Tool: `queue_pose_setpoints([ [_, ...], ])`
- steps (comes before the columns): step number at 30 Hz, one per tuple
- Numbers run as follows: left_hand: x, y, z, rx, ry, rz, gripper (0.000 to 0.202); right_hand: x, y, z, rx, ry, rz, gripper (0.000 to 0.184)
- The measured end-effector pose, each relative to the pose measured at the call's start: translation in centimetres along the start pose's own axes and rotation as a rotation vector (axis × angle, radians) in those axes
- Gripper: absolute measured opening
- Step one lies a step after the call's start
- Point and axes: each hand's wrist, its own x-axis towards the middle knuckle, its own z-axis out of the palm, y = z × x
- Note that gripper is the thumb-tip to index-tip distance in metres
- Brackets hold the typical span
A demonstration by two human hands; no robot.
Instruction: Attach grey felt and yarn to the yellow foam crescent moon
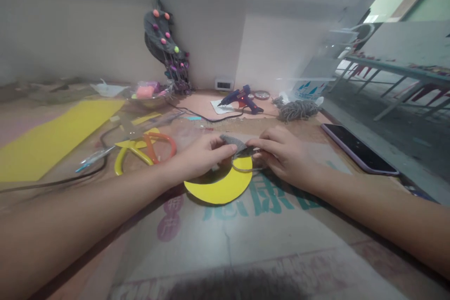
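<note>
Yarn pinched by the right hand apparently wraps the yellow crescent pinched by the left hand, next calling for tension.

Scissors lie left of the cutout, the phone right.

Both forearms angle inward, left grip and right grip pinching close together.
</note>
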Motion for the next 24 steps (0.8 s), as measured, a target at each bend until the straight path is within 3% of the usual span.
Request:
queue_pose_setpoints([
  [24, 0.10, 0.08, -0.17, 0.022, -0.007, -0.015, 0.028, 0.06, 0.35, 0.30, 0.067, 0.001, 0.023, 0.022],
])
